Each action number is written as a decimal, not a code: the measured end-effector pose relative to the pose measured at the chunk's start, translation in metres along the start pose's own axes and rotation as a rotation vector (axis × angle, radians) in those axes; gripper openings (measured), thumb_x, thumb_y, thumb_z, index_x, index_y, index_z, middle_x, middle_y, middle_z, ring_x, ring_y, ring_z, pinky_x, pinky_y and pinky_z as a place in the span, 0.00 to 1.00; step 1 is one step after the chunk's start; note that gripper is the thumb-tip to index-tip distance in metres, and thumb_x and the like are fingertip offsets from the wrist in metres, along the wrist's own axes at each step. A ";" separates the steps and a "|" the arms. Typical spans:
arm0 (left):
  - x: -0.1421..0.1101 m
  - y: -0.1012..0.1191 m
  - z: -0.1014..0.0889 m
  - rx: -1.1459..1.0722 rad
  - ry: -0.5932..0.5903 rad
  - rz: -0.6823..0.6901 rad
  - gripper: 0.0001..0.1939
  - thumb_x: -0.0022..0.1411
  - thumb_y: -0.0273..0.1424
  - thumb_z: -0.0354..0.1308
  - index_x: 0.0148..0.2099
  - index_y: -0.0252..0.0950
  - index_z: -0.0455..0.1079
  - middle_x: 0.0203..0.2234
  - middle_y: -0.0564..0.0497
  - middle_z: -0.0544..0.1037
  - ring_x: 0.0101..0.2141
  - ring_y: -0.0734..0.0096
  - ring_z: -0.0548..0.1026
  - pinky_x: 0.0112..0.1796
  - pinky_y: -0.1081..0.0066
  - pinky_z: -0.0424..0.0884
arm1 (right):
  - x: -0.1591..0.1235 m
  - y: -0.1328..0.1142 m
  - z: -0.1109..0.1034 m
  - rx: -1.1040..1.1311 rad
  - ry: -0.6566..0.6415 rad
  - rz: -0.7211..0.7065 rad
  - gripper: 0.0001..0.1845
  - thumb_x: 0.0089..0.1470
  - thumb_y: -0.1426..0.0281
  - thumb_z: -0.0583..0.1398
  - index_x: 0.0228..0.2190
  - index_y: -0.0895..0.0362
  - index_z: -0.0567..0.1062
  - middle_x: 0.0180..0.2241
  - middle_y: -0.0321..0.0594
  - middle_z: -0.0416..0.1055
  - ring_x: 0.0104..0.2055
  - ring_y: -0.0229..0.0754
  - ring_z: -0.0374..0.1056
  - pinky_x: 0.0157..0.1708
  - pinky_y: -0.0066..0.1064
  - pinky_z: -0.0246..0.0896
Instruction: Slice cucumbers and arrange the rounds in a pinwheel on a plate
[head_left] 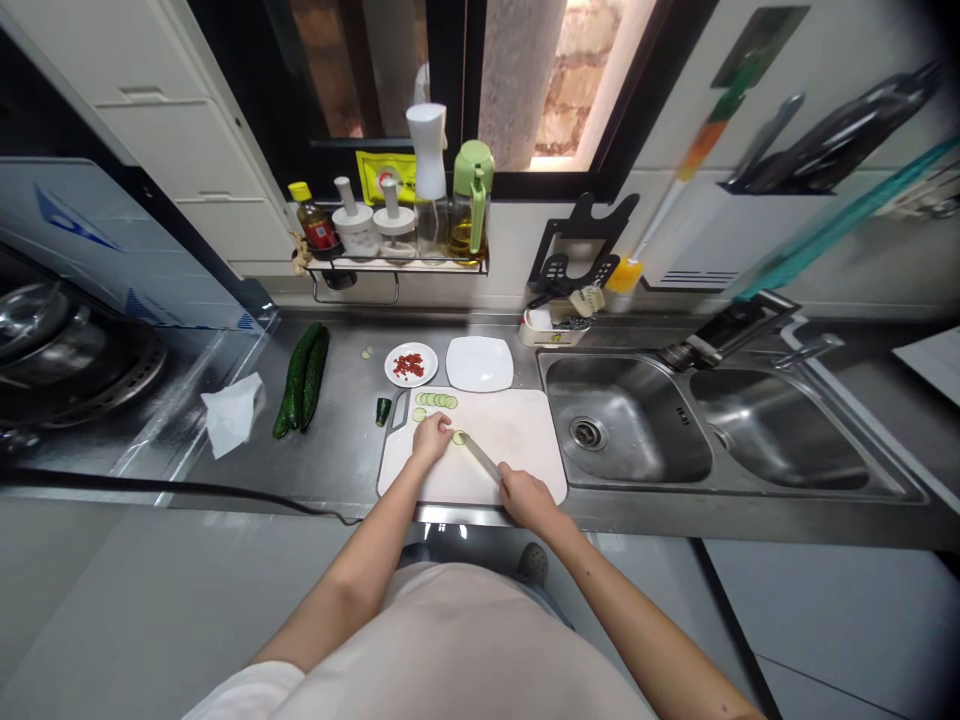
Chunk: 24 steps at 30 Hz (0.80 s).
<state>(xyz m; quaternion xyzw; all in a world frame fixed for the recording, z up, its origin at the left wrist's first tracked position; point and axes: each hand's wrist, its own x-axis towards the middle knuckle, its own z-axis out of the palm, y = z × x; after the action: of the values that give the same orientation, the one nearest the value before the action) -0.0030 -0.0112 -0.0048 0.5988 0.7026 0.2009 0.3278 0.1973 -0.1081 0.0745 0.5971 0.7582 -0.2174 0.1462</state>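
A kitchen knife (482, 456) is gripped by its handle in my right hand (527, 494), its blade slanting up and left over the white cutting board (517, 425). The blade's tip meets a pale green cucumber slice (459, 437). Just left of that slice, my left hand (433, 438) rests over the board with fingers curled together; what they hold, if anything, is hidden. Beyond it lies a row of overlapping cucumber slices (437, 400), with a single slice (419, 414) below. A dark green cucumber end (383, 411) lies beside the board's grey handle.
Behind the board stand a plate (390, 373) of chopped red pieces and a square white plate (480, 364). Whole cucumbers (301, 380) and a crumpled tissue (232, 412) lie left. A double sink (630, 420) is right; a condiment rack (397, 265) hangs behind.
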 end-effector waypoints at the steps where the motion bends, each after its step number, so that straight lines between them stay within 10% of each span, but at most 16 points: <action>1: 0.000 0.000 0.000 0.003 0.000 -0.001 0.08 0.52 0.27 0.59 0.37 0.38 0.70 0.26 0.55 0.73 0.30 0.73 0.70 0.31 0.75 0.61 | 0.000 -0.001 0.000 0.000 -0.006 0.003 0.13 0.58 0.75 0.46 0.45 0.57 0.63 0.38 0.48 0.73 0.41 0.46 0.70 0.35 0.31 0.53; 24: 0.001 0.001 0.000 0.019 -0.027 -0.016 0.08 0.53 0.28 0.59 0.38 0.38 0.70 0.27 0.55 0.74 0.29 0.73 0.71 0.31 0.75 0.62 | -0.002 -0.011 -0.003 0.013 -0.069 0.031 0.17 0.55 0.80 0.48 0.46 0.59 0.62 0.39 0.51 0.73 0.43 0.47 0.70 0.36 0.31 0.56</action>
<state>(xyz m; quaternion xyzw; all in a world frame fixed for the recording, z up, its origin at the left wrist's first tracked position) -0.0026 -0.0105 -0.0045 0.5990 0.7046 0.1835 0.3333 0.1872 -0.1100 0.0798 0.6019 0.7420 -0.2403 0.1717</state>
